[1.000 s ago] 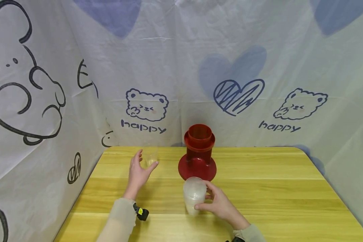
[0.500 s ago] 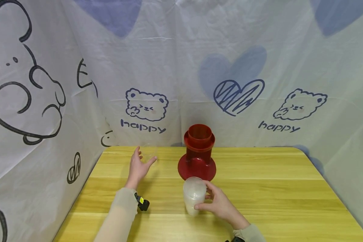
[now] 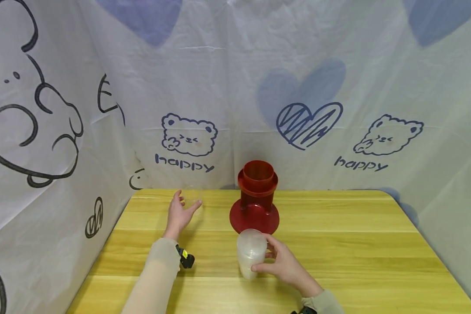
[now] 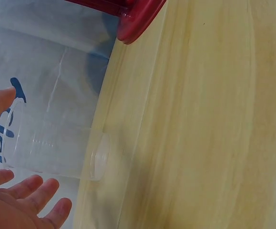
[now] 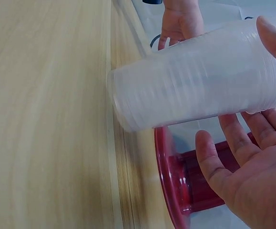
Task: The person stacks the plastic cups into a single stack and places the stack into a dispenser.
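At the back left of the table, my left hand has its thumb and fingers on either side of a single clear plastic cup. Its thumb and a fingertip meet the cup near the rim, while the other fingers spread away. The cup is almost invisible in the head view. Near the front middle, my right hand holds a stack of clear plastic cups between thumb and fingers. Ridges of several nested rims show on the stack in the right wrist view. Whether its base touches the table cannot be told.
A red plastic stand with a round base and an open tube top is behind the stack of cups. The wooden table reaches back to a white cloth wall printed with hearts and bears.
My left hand has moved slightly away, towards the table's back edge, and the single clear cup has shifted with it. My right hand and the stack stay in place.
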`<state>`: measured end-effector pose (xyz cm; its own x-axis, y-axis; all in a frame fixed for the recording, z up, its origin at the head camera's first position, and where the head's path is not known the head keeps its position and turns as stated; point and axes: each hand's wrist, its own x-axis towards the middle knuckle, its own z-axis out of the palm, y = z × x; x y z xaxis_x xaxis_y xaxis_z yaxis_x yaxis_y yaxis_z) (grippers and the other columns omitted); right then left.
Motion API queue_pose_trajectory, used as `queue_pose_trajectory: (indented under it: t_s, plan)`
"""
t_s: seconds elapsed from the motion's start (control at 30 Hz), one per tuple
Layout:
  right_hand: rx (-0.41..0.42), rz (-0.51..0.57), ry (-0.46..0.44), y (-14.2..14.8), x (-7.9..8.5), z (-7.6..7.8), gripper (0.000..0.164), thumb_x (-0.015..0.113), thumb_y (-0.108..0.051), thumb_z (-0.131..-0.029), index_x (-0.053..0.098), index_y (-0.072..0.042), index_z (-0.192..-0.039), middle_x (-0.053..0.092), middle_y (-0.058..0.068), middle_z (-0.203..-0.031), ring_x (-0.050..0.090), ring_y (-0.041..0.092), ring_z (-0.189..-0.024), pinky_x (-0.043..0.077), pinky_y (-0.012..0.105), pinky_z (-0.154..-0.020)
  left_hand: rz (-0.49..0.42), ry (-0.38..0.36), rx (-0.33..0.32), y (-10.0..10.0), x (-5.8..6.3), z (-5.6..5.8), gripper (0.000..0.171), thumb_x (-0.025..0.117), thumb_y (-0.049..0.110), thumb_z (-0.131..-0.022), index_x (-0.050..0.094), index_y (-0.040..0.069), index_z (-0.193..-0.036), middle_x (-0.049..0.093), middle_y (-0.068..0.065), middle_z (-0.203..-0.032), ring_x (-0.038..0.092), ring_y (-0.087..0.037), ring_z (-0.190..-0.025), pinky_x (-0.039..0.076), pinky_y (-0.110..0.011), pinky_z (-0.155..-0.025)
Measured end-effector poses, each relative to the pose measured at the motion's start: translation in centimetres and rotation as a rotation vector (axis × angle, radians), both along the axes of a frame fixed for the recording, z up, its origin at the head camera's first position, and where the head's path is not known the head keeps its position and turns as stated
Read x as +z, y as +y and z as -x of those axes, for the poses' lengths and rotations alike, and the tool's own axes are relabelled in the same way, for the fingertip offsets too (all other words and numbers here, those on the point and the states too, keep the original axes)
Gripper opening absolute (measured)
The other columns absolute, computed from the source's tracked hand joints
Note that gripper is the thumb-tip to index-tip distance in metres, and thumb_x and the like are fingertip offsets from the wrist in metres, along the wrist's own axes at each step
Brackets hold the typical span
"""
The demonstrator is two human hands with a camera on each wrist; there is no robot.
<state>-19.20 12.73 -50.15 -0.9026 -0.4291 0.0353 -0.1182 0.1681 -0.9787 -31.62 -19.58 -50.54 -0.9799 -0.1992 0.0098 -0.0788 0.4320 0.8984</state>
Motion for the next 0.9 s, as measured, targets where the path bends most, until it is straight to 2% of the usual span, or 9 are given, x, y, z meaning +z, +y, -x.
queue_pose_trajectory:
  t_s: [0.33,0.67,0.9]
  plan:
    - [0.002,0.012,-0.011,-0.05,0.10,-0.06,0.074,0.084,-0.016,-0.079,0.045,-0.006,-0.141,0.055,0.013,-0.128,0.059,0.027,-0.106,0.050,0.046,-0.094,0.033,-0.013,-0.022,-0.14,-0.08,0.69,0.092,0.070,0.036,-0.091,0.014,0.003,-0.155,0.033,-0.026,-0.147,0.037,-0.041,-0.133,0.038,-0.055,-0.107]
    - [0.008,0.025,-0.014,-0.09,0.15,-0.07,0.076,0.084,-0.014,-0.079,0.044,-0.005,-0.142,0.054,0.013,-0.130,0.059,0.028,-0.107,0.049,0.046,-0.094,0.036,-0.029,-0.032,-0.24,-0.25,0.93,0.084,0.069,0.040,-0.091,0.024,0.002,-0.151,0.040,-0.025,-0.140,0.042,-0.039,-0.129,0.043,-0.053,-0.103]
    - [0.005,0.016,-0.017,-0.06,0.05,0.01,0.075,0.084,-0.015,-0.079,0.044,-0.005,-0.142,0.054,0.013,-0.129,0.059,0.027,-0.106,0.050,0.045,-0.093,0.026,-0.012,-0.016,-0.22,-0.37,0.83,0.083,0.071,0.039,-0.090,0.027,0.002,-0.150,0.043,-0.024,-0.136,0.042,-0.037,-0.126,0.042,-0.053,-0.103]
